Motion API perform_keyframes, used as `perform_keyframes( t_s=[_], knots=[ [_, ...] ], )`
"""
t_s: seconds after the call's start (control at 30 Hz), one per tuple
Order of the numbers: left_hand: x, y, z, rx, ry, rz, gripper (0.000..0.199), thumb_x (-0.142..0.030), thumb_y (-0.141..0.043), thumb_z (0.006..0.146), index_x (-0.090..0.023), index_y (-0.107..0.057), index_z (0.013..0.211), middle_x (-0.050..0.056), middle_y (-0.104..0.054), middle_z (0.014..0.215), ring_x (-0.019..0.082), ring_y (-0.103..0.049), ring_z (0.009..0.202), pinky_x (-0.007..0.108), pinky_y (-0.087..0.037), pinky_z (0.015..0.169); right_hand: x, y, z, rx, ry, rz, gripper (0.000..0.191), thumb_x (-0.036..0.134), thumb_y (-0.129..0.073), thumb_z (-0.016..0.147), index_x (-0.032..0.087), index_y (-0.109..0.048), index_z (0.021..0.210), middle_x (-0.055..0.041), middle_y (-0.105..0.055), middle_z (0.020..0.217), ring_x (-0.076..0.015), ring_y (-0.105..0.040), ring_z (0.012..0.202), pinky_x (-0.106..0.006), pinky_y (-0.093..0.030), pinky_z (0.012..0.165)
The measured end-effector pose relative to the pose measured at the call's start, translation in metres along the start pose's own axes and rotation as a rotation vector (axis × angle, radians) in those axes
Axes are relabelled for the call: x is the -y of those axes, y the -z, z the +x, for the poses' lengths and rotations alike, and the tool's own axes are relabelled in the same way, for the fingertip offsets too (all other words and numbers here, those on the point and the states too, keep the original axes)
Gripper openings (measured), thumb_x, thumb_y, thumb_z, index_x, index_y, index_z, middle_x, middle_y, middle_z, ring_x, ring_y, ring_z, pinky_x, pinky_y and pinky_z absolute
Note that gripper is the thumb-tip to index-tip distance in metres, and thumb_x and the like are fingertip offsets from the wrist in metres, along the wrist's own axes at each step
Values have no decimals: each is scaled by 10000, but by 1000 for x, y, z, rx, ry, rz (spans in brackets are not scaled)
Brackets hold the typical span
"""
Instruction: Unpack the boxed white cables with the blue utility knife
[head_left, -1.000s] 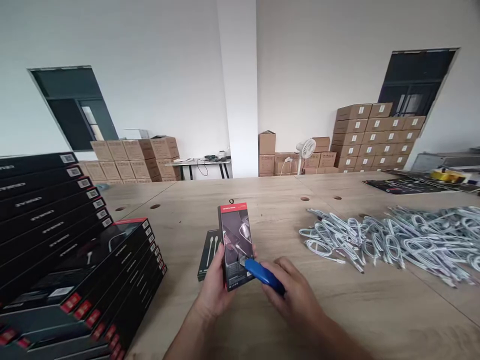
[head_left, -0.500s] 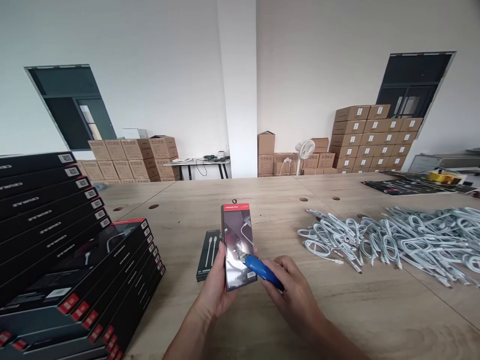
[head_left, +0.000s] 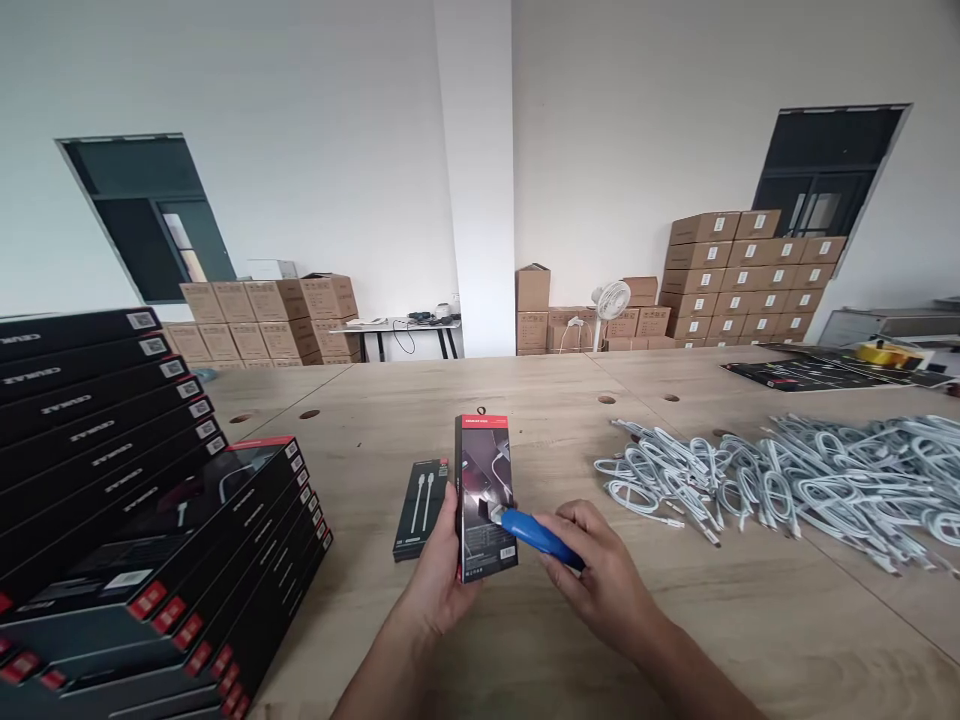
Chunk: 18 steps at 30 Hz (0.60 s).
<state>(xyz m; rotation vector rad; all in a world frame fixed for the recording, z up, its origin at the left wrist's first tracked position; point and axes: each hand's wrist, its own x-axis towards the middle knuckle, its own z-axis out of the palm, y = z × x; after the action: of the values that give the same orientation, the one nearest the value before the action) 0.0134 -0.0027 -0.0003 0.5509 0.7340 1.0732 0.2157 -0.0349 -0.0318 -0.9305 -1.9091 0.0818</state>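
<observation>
My left hand [head_left: 442,570] grips a slim black retail box [head_left: 484,470] with a red top band, holding it tilted upright by its left side and lower end. A blue-handled utility knife [head_left: 541,538] is in my closed right hand [head_left: 596,570]. Its tip lies at the lower part of the box face; whether it touches the surface I cannot tell. Just left of the held box, a similar black box [head_left: 420,508] with two white cables printed on it lies on the wooden table [head_left: 555,640], partly behind my left hand.
Stacked black boxes [head_left: 247,520] rise at the left. Many bundled white cables [head_left: 787,480] are spread over the right side. Black printed sheets [head_left: 810,372] and a yellow tape roll [head_left: 889,355] lie at the far right. Cartons [head_left: 739,280] and a white fan [head_left: 611,298] stand beyond the table.
Both hands, with the box and the knife, have shifted slightly to the right. The box has turned a little, showing more of its left edge and less glare.
</observation>
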Motion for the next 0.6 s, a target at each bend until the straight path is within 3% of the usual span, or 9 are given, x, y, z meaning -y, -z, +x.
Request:
perform_keyframes(
  t_s=[0.4,0.6],
  knots=[
    [-5,-6,-6,71,-34,-24,635,-600,-370,997,-90,-743,1060,130,-803,972,226,-758,896,317,-563,901,1,-3,-1,62,-52,24,384,158,-589,913,277,-644,1274,-62,-597,977,-218,-626,903,-338,-566,767],
    [-2,-8,-5,57,-35,-39,640,-611,-356,995,-110,-736,1114,130,-799,1022,258,-728,1064,378,-516,1024,0,-8,-1,17,-74,90,403,178,-598,919,264,-635,1311,-70,-615,999,-219,-641,913,-345,-578,781]
  ],
)
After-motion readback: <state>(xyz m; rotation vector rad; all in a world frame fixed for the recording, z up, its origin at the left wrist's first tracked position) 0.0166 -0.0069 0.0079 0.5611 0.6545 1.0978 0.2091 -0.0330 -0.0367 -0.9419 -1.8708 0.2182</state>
